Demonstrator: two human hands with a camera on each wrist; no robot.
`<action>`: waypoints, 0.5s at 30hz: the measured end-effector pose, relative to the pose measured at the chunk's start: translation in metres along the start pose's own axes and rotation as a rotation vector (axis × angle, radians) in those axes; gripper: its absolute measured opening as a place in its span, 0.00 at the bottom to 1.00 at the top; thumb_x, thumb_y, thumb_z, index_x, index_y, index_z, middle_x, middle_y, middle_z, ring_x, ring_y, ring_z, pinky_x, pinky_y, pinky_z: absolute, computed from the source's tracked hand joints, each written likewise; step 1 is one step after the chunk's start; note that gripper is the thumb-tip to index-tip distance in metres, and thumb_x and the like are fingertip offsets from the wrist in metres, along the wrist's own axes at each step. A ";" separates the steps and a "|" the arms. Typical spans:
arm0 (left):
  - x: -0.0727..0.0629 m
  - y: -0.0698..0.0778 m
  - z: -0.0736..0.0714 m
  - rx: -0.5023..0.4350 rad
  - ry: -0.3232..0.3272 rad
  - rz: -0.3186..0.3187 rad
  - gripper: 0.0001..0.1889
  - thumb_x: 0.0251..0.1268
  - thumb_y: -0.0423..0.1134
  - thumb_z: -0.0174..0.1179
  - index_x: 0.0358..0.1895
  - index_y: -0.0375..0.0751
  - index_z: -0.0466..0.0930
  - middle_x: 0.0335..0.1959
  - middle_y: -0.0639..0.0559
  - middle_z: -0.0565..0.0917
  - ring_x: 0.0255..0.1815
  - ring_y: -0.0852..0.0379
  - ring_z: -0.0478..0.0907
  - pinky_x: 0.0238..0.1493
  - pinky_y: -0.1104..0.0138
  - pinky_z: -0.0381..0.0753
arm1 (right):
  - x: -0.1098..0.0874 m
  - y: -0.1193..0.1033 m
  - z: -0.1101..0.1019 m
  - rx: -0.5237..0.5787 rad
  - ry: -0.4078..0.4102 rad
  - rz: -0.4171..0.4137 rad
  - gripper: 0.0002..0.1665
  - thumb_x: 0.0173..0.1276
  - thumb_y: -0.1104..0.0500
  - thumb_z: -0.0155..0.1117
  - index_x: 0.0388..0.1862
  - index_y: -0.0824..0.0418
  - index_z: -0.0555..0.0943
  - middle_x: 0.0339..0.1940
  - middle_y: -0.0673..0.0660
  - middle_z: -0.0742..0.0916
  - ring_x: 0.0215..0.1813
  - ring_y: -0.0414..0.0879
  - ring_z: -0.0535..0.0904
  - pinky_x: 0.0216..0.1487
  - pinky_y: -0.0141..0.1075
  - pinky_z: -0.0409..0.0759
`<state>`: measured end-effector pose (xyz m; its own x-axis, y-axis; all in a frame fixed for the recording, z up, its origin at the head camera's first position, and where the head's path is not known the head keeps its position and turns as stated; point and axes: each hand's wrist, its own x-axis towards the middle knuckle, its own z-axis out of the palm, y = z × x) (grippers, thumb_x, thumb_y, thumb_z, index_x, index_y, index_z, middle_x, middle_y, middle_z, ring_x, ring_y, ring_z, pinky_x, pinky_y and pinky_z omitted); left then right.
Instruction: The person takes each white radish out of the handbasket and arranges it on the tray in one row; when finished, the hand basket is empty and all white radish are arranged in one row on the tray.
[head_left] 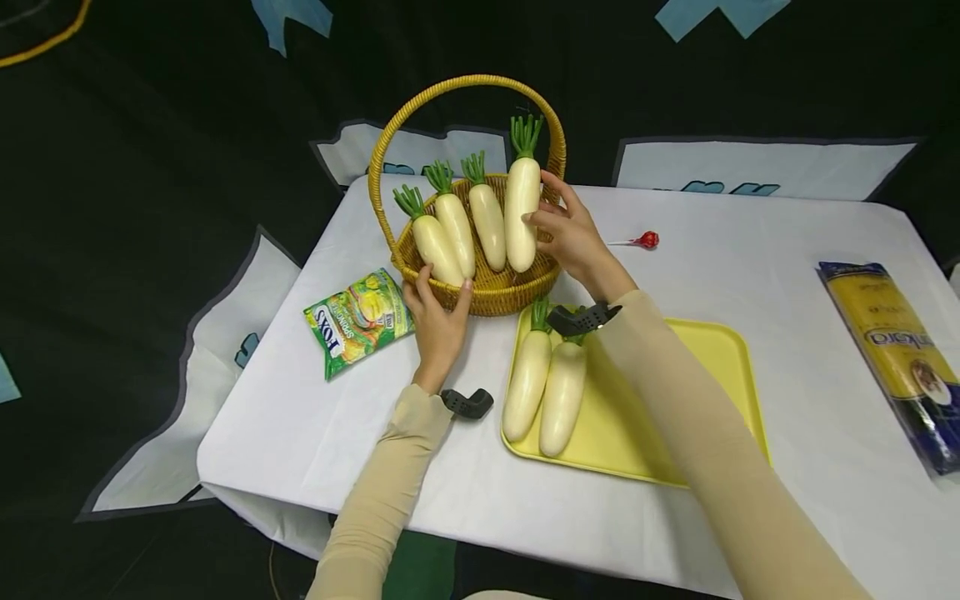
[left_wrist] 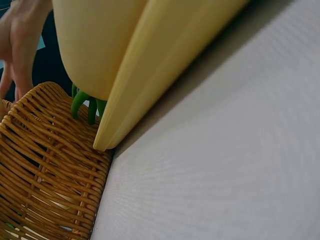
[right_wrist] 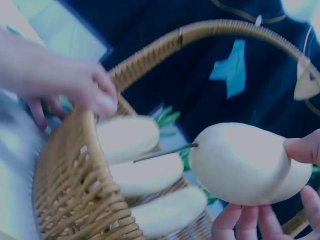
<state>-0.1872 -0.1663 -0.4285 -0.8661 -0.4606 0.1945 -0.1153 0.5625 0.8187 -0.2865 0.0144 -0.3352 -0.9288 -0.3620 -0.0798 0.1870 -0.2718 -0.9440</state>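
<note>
A white radish (head_left: 522,212) with a green top is held upright over the right side of the wicker basket (head_left: 498,302). My right hand (head_left: 573,237) pinches it between thumb and fingers; a thin dark stem sticks out of its lower end (right_wrist: 195,145). Inside the basket, three more radishes (head_left: 491,225) lean side by side, leafy ends towards the back. My left hand (head_left: 437,329) grips the basket's front rim, with fingers hooked over it in the right wrist view. At least two radishes (head_left: 564,400) lie on the yellow tray (head_left: 720,367), their tops partly hidden by my right wrist.
Left of the basket lies a green Fox's candy bag (head_left: 360,321). A red lollipop (head_left: 647,240) is to the right, beyond the tray. At the far right sits a yellow and blue packet (head_left: 896,358). The basket's tall handle (head_left: 468,81) arches above the radishes.
</note>
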 end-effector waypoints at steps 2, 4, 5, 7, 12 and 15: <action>0.000 0.000 0.000 0.001 0.000 -0.001 0.37 0.56 0.68 0.47 0.67 0.58 0.48 0.70 0.32 0.40 0.64 0.29 0.57 0.54 0.42 0.67 | -0.012 -0.005 -0.002 0.030 -0.026 0.005 0.38 0.62 0.69 0.53 0.66 0.38 0.59 0.60 0.58 0.70 0.60 0.51 0.67 0.58 0.53 0.66; 0.000 0.000 0.000 -0.001 0.002 -0.002 0.38 0.56 0.69 0.46 0.67 0.58 0.49 0.69 0.32 0.41 0.63 0.29 0.58 0.53 0.42 0.67 | -0.025 -0.008 -0.005 0.054 -0.052 0.011 0.38 0.63 0.70 0.52 0.66 0.39 0.59 0.57 0.57 0.72 0.58 0.51 0.68 0.57 0.53 0.65; 0.001 0.000 0.000 -0.002 0.000 -0.002 0.38 0.56 0.69 0.46 0.67 0.58 0.48 0.69 0.31 0.41 0.63 0.28 0.58 0.53 0.42 0.67 | -0.032 -0.010 -0.008 0.058 -0.061 0.013 0.38 0.63 0.70 0.51 0.66 0.39 0.59 0.55 0.56 0.74 0.56 0.50 0.69 0.55 0.52 0.66; 0.001 -0.001 0.000 -0.001 0.000 -0.005 0.38 0.55 0.69 0.46 0.67 0.58 0.48 0.69 0.31 0.41 0.62 0.28 0.59 0.52 0.42 0.68 | -0.046 -0.011 -0.014 0.057 -0.080 0.019 0.38 0.64 0.70 0.50 0.67 0.40 0.58 0.51 0.54 0.76 0.52 0.49 0.71 0.51 0.50 0.69; 0.002 -0.001 0.000 -0.002 -0.003 -0.004 0.38 0.56 0.69 0.47 0.67 0.58 0.48 0.69 0.31 0.40 0.62 0.29 0.59 0.52 0.42 0.68 | -0.082 -0.007 -0.034 0.033 -0.034 0.083 0.38 0.65 0.68 0.51 0.69 0.42 0.55 0.47 0.54 0.76 0.47 0.47 0.75 0.44 0.43 0.75; 0.001 -0.001 0.000 -0.010 -0.005 -0.001 0.38 0.56 0.68 0.46 0.67 0.58 0.48 0.69 0.32 0.40 0.62 0.29 0.58 0.51 0.42 0.68 | -0.103 -0.002 -0.048 -0.008 0.029 0.160 0.38 0.65 0.64 0.53 0.69 0.40 0.54 0.47 0.53 0.76 0.46 0.44 0.76 0.43 0.39 0.76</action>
<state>-0.1884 -0.1670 -0.4289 -0.8685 -0.4573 0.1911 -0.1111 0.5554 0.8241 -0.2066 0.0947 -0.3406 -0.8964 -0.3738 -0.2382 0.3304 -0.2053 -0.9212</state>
